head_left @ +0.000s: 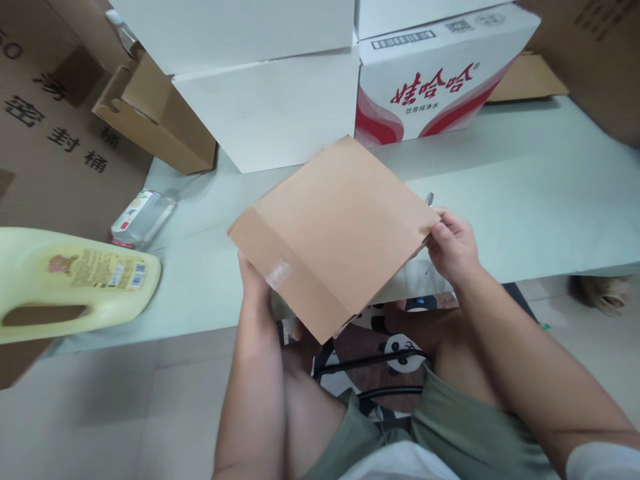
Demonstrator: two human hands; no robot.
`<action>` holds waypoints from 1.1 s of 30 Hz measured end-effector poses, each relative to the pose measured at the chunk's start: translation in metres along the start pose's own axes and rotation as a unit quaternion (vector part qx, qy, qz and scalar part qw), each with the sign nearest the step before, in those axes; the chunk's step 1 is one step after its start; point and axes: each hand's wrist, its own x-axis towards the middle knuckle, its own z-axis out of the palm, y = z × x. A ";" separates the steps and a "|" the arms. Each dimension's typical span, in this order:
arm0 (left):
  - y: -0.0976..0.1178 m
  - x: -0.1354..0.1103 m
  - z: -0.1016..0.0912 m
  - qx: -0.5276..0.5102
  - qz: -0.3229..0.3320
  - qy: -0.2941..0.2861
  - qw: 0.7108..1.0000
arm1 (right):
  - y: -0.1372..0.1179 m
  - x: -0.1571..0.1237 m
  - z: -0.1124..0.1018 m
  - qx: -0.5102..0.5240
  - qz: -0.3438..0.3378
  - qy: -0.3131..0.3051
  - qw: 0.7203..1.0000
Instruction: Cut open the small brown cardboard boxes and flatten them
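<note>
One pale green tabletop (pixel 545 180) spreads beneath and beyond both hands. Left of the grip, a big printed carton (pixel 45 167) is cut off by the frame edge; white boxes (pixel 285 107) beyond it are cropped at the top. The folded cardboard (pixel 335 227) is between the hands, tilted; its underside is hidden. Left of the left hand, a yellow jug (pixel 135 260) is also cut off. The right hand (pixel 453 243) clamps the cardboard's right corner; the left hand (pixel 255 275) touches its left side, fingers hidden, so I cannot tell its closure. Just beyond the right hand, a small grey tip (pixel 429 199) shows, otherwise unclear.
</note>
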 end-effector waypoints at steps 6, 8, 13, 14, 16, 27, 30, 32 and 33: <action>0.015 -0.010 0.015 -0.149 -0.081 0.031 0.985 | 0.000 -0.001 0.002 -0.152 -0.029 -0.024 0.988; 0.018 -0.011 0.018 -0.171 -0.121 0.025 0.977 | 0.000 0.001 -0.001 -0.133 -0.045 -0.007 0.990; 0.025 -0.009 0.019 -0.156 -0.241 0.012 0.958 | -0.002 0.005 -0.008 -0.030 0.092 -0.064 0.993; 0.026 -0.008 0.020 -0.161 -0.236 0.019 0.958 | -0.003 0.004 -0.007 -0.020 0.130 -0.094 0.987; 0.029 -0.009 0.021 -0.181 -0.193 0.028 0.964 | -0.004 0.003 -0.003 -0.006 0.180 -0.120 0.976; 0.025 -0.012 0.033 -0.231 -0.163 0.059 0.958 | -0.008 -0.013 0.020 0.109 0.262 -0.091 0.955; 0.025 -0.012 0.034 -0.239 -0.145 0.030 0.960 | -0.012 -0.020 0.030 0.133 0.260 -0.073 0.954; 0.029 -0.013 0.031 -0.259 -0.125 -0.007 0.958 | -0.016 -0.020 0.033 0.165 0.222 -0.039 0.960; 0.031 -0.013 0.030 -0.265 -0.122 -0.026 0.956 | -0.017 -0.019 0.033 0.176 0.206 -0.023 0.962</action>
